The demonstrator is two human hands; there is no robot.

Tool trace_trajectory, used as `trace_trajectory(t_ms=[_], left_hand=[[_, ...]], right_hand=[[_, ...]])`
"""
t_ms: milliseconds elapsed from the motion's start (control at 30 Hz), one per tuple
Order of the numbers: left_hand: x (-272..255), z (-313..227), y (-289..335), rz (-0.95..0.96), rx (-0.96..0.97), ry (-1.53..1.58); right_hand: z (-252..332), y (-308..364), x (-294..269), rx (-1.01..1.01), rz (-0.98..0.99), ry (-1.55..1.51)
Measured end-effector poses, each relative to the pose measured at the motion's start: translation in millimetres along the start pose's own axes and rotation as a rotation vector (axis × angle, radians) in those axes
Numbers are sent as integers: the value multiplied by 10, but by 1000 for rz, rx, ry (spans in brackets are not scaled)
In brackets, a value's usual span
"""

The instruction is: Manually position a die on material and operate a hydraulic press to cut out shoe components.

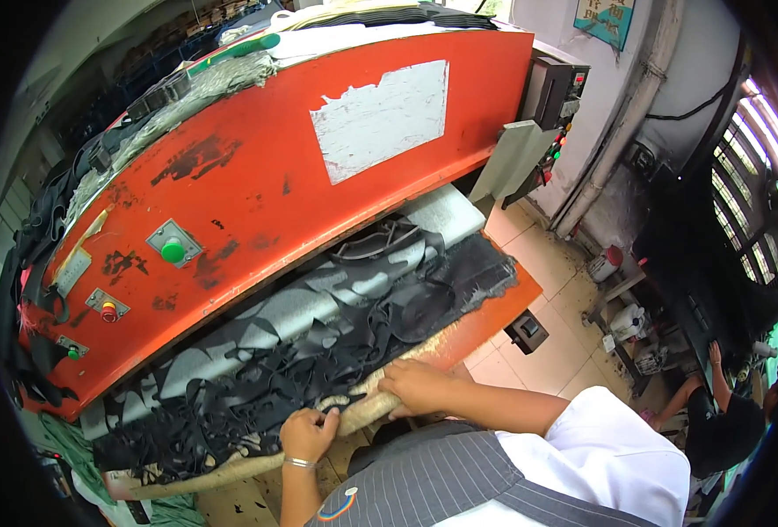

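Note:
A tangled heap of thin black cut-out scraps [318, 351] covers the long bed of a red press. My left hand [308, 435], with a bracelet on the wrist, is at the bed's near edge. Its thumb and fingers are closed beside a black strip with holes [343, 402], apparently gripping its end. To the right, my right hand [417, 387] rests on the worn, pale front edge [367, 411]. Its fingers are curled and pressed together, and what they hold, if anything, is hidden.
The press's red upper beam [257, 193] spans above the bed, with a green button [173, 252] and a red button [108, 312]. A pale bar [446, 215] lies under it. A dark pedal-like box [527, 332] is at the right. Another person [727, 430] works far right.

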State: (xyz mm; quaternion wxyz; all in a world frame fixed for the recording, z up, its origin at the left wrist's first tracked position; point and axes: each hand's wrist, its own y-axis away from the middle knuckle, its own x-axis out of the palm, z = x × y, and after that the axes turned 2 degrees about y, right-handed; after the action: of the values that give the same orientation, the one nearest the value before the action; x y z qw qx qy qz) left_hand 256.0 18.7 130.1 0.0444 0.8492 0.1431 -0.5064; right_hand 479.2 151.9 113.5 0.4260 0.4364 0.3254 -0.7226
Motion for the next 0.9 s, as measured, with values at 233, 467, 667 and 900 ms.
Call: trace_trajectory(t_ms=[233, 467, 667, 900], left_hand=[[136, -370, -71, 67, 200, 167], [893, -668, -459, -170, 365, 35], [934, -687, -380, -169, 383, -74], [1002, -734, -329, -153, 389, -37]], right_hand=[[-362, -227, -190, 89, -374, 108], [-470, -690, -57, 134, -415, 388], [-629, -739, -434, 89, -325, 145], [-1103, 256, -1405, 154, -745, -626]])
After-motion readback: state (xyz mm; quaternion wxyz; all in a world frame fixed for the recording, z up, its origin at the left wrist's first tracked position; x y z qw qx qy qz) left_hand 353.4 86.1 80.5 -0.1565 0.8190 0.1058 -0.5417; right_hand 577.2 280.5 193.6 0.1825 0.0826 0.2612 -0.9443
